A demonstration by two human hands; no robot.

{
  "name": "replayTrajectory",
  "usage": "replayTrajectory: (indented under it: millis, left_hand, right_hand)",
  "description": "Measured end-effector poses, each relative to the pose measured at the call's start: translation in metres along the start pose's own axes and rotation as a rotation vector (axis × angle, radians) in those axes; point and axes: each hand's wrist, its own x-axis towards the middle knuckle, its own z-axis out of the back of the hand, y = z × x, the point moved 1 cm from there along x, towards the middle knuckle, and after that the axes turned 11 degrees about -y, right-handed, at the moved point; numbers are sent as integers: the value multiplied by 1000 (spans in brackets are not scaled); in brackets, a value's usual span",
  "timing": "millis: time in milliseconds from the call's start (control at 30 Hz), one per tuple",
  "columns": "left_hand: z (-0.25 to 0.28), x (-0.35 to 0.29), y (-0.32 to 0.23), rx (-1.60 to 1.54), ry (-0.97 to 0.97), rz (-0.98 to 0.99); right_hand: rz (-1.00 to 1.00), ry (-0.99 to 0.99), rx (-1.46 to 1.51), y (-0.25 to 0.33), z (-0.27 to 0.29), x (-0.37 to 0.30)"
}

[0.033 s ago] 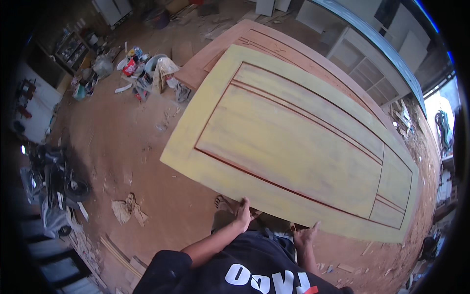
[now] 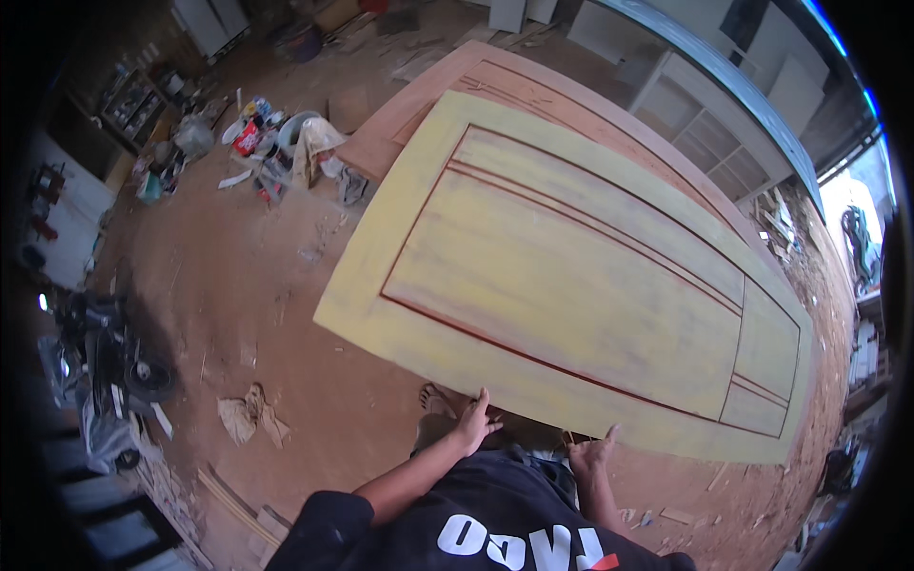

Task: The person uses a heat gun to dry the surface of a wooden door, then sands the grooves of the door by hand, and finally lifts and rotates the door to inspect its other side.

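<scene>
A large yellow-painted door panel (image 2: 571, 295) with dark red grooves lies broad face up in front of me. My left hand (image 2: 473, 425) holds its near edge, thumb up against the rim and fingers curled underneath. Farther right along the same edge, my right hand (image 2: 592, 455) grips it likewise, with the thumb raised at the rim and the fingers partly hidden below. Beyond and partly beneath the yellow panel lies a second, pinkish-brown door panel (image 2: 419, 100) with carved grooves. The yellow one covers much of it.
Buckets, cans and rags form a clutter pile (image 2: 286, 143) at the far left. A motorbike (image 2: 105, 362) stands at left, with a crumpled cloth (image 2: 252, 416) on the dirt floor. Wood strips (image 2: 238, 504) lie at lower left. A white cabinet frame (image 2: 705, 124) stands at far right.
The view has tilted slightly, and the panel's right end sits a little higher in the picture. Both hands keep their hold on the near edge.
</scene>
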Motion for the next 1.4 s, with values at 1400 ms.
replayTrajectory:
  millis: [1400]
  left_hand:
    - [132, 110, -555, 634, -69, -287]
  right_hand:
    - [341, -248, 258, -8, -252, 30]
